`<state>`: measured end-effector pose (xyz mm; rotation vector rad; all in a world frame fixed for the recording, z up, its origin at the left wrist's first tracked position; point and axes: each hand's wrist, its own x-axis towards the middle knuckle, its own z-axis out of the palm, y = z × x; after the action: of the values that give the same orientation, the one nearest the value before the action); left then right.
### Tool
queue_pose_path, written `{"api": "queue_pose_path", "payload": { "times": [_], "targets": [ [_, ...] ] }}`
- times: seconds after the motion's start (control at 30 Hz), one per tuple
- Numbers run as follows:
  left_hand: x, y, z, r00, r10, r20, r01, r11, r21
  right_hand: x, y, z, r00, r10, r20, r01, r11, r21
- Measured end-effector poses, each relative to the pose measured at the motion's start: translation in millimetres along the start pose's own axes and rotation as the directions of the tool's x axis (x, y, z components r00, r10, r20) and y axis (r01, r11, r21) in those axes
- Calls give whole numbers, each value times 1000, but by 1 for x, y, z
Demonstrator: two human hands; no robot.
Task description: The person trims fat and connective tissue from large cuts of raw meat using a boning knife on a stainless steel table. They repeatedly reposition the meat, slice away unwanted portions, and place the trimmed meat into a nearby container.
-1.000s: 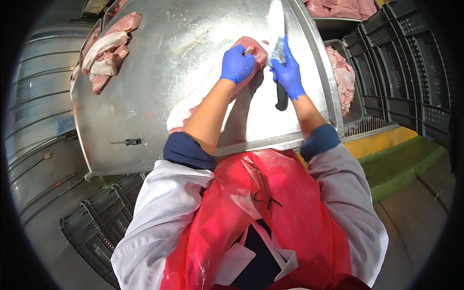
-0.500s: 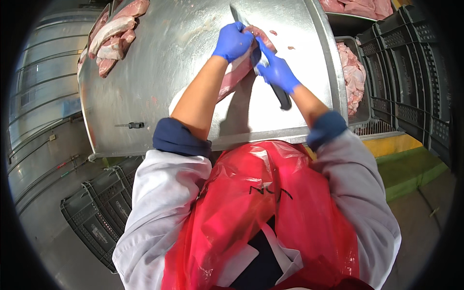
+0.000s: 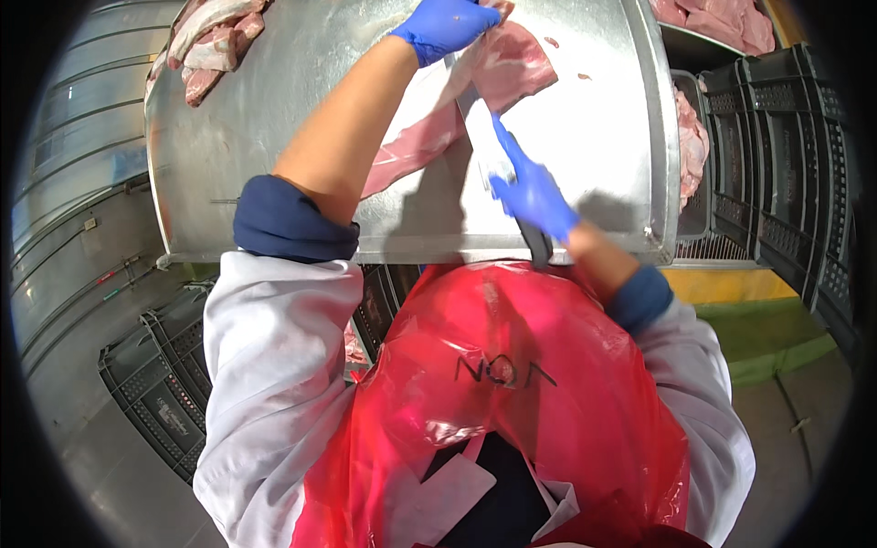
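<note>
Blue-gloved left hand [image 3: 446,27] at 12 o'clock, grip clenched on the far end of a long pink meat slab [image 3: 420,146], probably to pin it and keep it from slipping. Slab lies slantwise on the metal table [image 3: 621,187], from about 1 o'clock down to 11, partly under the left forearm; its broad flap [image 3: 513,73] spreads at 1 o'clock, which likely gives the blade room. Right hand [image 3: 537,199], near 2 o'clock of centre, grip wrapped on a knife [image 3: 482,146], black handle [image 3: 537,248] poking out toward the body, forefinger stretched forward along the blade, likely for steering. Blade points to 11 o'clock, its tip by the slab's near side; glare washes it out, so can't tell whether the edge touches meat. Two small scraps [image 3: 551,42] lie just beyond the flap, off the slab. Cut pieces [image 3: 215,41] heaped between 10 and 11 o'clock at the table's edge, seemingly parked out of the way. Pale trimmings [image 3: 691,151] in a tray at 2 o'clock, beyond the table rim, presumably for easy reach; black crates [image 3: 776,164] stand past them toward 3.
</note>
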<state>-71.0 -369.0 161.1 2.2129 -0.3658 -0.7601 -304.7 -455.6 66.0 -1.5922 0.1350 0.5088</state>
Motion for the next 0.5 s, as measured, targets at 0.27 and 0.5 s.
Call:
{"api": "queue_pose_path", "payload": {
  "times": [0.27,0.5],
  "targets": [
    [8,-37,-25,991,125,-48,-133,896,-424,27,13,40,996,-81,-29,79,995,-65],
    [-18,-30,-39,971,234,53,-154,778,-609,89,-28,55,981,-117,-155,100,989,-109]
  ]
}}
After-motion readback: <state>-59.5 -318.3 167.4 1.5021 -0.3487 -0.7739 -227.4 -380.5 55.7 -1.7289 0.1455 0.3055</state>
